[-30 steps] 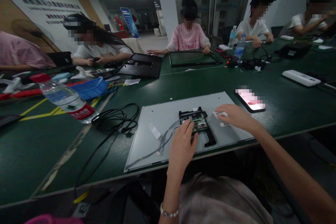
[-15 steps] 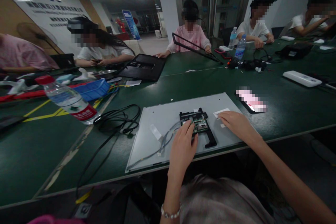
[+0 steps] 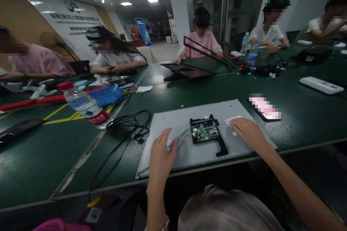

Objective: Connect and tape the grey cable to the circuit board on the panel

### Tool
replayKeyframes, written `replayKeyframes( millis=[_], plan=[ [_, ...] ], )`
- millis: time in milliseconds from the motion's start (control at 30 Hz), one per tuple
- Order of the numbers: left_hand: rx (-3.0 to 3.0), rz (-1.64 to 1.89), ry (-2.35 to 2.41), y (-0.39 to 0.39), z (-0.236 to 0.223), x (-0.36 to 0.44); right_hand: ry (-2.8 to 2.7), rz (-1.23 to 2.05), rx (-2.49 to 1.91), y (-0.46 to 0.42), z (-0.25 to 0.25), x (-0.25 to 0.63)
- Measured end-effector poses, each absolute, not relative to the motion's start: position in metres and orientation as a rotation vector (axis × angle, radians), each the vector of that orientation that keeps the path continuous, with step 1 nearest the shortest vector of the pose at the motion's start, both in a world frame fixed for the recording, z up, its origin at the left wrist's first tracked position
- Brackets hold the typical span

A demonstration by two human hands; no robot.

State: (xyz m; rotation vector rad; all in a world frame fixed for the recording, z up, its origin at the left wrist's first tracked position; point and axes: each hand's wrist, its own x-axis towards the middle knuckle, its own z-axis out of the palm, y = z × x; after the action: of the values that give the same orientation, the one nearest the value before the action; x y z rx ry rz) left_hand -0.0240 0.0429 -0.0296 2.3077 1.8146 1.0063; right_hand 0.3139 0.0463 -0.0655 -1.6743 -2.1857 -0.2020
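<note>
Now the left hand (image 3: 162,153) curves loosely over the grey cable (image 3: 185,133), its grip hidden; the right hand (image 3: 249,133) bunches its fingertips at the white label (image 3: 228,121), pinch or touch unclear. Between them sits the circuit board (image 3: 203,133) in its black frame (image 3: 222,147), neither hand clearly nearer, on a pale panel (image 3: 173,120) stretching lengthwise left to right across the counter (image 3: 214,88).

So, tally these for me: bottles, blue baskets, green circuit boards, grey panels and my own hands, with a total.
Bottles: 3 (red-capped bottle, blue-labelled bottle, pale bottle)
Blue baskets: 1
Green circuit boards: 1
Grey panels: 1
Your hands: 2 (left hand, right hand)
Total: 8
</note>
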Motion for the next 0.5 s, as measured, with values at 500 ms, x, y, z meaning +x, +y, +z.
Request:
replayKeyframes(
  millis=[500],
  plan=[
    [2.278, 0.853, 1.747, 0.041, -0.036, -0.056, -2.119, -0.172, -1.586, 0.046, -0.072, 0.315]
  ],
)
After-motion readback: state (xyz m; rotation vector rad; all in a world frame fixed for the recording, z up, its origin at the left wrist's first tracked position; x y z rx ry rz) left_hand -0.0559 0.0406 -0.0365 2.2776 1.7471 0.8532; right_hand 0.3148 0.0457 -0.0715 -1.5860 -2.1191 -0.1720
